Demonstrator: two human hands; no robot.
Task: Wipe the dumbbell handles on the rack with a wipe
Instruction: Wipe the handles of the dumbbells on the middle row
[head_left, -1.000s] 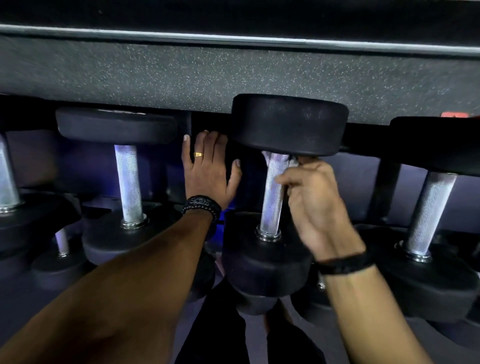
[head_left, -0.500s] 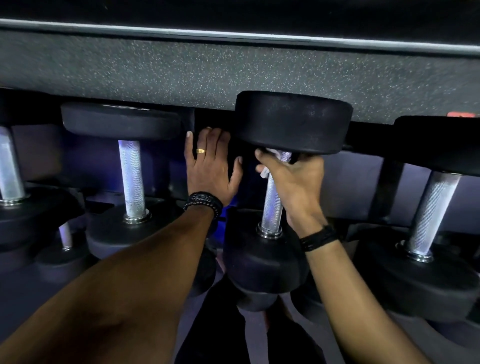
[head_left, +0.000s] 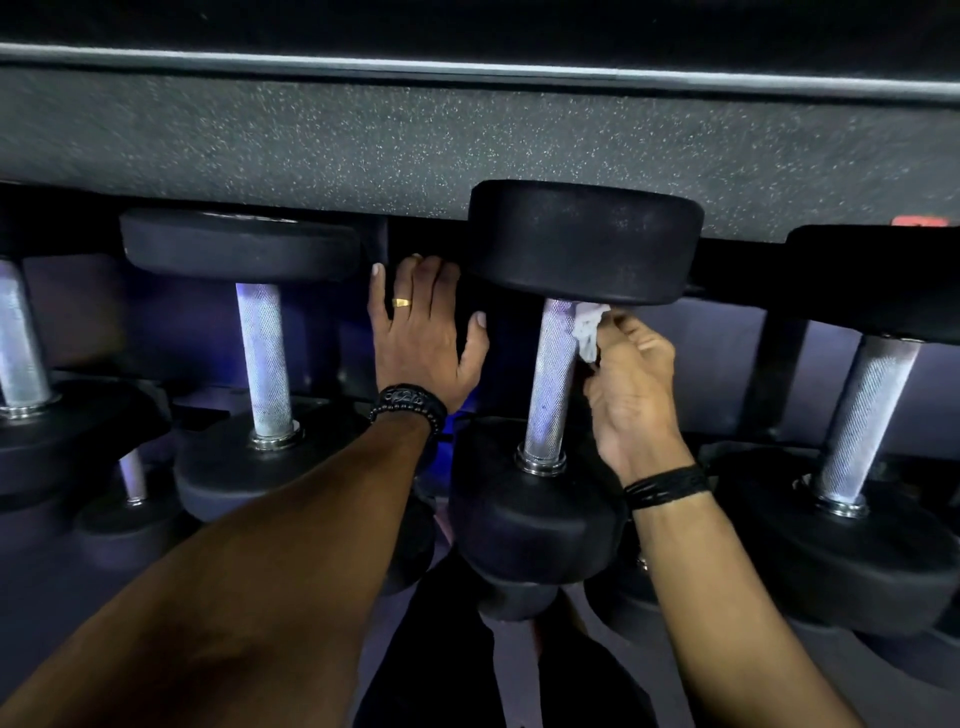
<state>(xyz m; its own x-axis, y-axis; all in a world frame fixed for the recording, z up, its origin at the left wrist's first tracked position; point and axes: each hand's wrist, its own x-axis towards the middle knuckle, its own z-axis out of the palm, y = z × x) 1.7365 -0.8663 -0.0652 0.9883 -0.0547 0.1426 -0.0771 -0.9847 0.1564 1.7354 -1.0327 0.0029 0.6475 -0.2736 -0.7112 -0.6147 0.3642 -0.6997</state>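
Note:
The middle dumbbell has a knurled silver handle (head_left: 550, 374) between two black round heads, the far head (head_left: 584, 241) and the near head (head_left: 530, 525). My right hand (head_left: 631, 392) pinches a crumpled white wipe (head_left: 588, 330) against the upper right side of that handle, just under the far head. My left hand (head_left: 423, 332) lies flat with straight fingers on the dark rack between this dumbbell and the one to its left, whose silver handle (head_left: 265, 358) is bare.
Another dumbbell handle (head_left: 862, 421) stands at the right and one (head_left: 21, 338) at the far left edge. Smaller dumbbells (head_left: 132, 478) sit on a lower tier. A speckled dark floor (head_left: 363, 140) stretches beyond the rack. My dark-clothed legs show below.
My right hand has let go of its wrap around the top of the handle and shifted to the handle's right side, so the white wipe now shows. My left hand has stayed put.

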